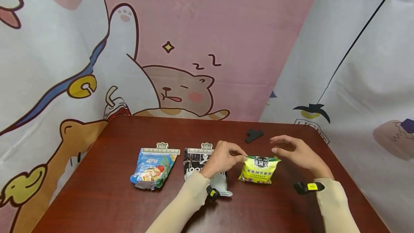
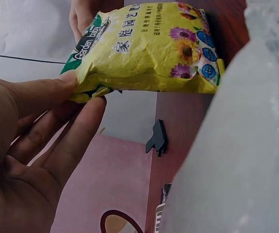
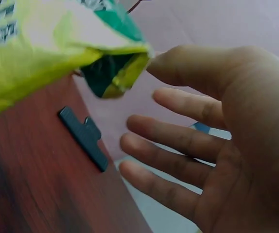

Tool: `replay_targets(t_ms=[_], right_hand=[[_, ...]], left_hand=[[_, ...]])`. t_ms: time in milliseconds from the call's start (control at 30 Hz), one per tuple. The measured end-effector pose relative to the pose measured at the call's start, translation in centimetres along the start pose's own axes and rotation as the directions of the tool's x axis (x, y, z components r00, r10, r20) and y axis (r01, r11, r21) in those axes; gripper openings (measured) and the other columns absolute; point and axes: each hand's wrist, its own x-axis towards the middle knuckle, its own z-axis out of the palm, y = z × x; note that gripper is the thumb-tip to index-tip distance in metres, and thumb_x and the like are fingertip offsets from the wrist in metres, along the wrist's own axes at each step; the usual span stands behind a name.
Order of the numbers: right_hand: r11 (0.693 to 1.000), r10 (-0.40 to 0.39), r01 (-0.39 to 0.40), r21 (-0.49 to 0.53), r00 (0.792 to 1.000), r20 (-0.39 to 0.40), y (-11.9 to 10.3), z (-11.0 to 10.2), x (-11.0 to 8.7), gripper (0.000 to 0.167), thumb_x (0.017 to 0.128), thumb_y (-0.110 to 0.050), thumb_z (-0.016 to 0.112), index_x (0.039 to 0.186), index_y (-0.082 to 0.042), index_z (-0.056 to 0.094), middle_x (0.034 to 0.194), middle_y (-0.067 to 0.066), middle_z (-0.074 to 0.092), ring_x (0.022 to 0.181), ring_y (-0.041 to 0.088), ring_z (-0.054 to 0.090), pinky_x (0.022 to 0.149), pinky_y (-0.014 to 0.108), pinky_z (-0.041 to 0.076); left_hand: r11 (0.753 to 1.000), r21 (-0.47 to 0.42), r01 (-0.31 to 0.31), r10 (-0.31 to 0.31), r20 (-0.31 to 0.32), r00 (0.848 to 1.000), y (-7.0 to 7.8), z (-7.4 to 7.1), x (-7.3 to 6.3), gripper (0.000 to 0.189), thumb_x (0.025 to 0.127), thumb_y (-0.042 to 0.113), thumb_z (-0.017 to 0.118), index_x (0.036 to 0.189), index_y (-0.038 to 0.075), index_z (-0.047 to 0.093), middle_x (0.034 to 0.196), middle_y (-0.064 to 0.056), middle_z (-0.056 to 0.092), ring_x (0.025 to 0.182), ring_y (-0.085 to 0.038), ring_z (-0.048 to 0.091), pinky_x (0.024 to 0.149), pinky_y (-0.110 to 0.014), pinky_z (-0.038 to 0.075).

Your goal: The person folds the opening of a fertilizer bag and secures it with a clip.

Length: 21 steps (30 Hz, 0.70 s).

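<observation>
A yellow-and-green fertilizer bag stands on the table, its top corner pinched between thumb and fingers of my left hand. In the left wrist view, flowers are printed low on the same bag. Just off its other top corner is my right hand, fingers spread. In the right wrist view, the right hand has its thumb close to the folded corner; whether they touch I cannot tell. Behind the bag lies a dark clip.
Left of the fertilizer bag, a black-and-white bag with a metal clip on its top is partly hidden by my left arm. Farther left lies a blue food bag with another metal clip. A printed cloth hangs behind the table.
</observation>
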Motion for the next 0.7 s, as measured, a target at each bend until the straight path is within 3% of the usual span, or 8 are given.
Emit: replay_targets(t_ms=[267, 433, 700], right_hand=[[0.992, -0.041, 0.044, -0.116, 0.999, 0.024, 1.2, -0.3, 2.1, 0.061, 0.094, -0.05, 0.071, 0.146, -0.023, 0.053, 0.145, 0.014, 0.06, 0.132, 0.04, 0.057, 0.099, 0.065, 0.049], [0.982, -0.041, 0.049, -0.182, 0.998, 0.053, 1.7, -0.2, 3.4, 0.07, 0.092, -0.053, 0.073, 0.15, -0.023, 0.049, 0.15, 0.015, 0.056, 0.136, 0.044, 0.053, 0.1, 0.068, 0.047], [0.97, -0.073, 0.096, -0.224, 0.991, 0.108, 2.0, 0.4, 5.6, 0.075, 0.09, -0.043, 0.078, 0.154, -0.02, 0.046, 0.154, 0.017, 0.051, 0.14, 0.046, 0.049, 0.104, 0.071, 0.043]], left_hand=[[1.0, 0.006, -0.001, 0.001, 0.012, 1.0, 0.1, 0.0, 0.0, 0.006, 0.092, 0.016, 0.078, 0.094, 0.018, 0.083, 0.094, 0.002, 0.08, 0.065, 0.006, 0.066, 0.059, -0.017, 0.053], [1.0, 0.008, -0.003, 0.002, 0.013, 1.0, 0.0, 0.0, 0.0, 0.005, 0.092, 0.017, 0.078, 0.094, 0.018, 0.083, 0.094, 0.003, 0.08, 0.066, 0.003, 0.068, 0.059, -0.017, 0.054], [1.0, 0.005, -0.008, 0.008, 0.017, 1.0, -0.1, -0.1, 0.0, 0.005, 0.091, 0.017, 0.079, 0.094, 0.019, 0.083, 0.093, 0.005, 0.079, 0.076, -0.016, 0.076, 0.062, -0.018, 0.055]])
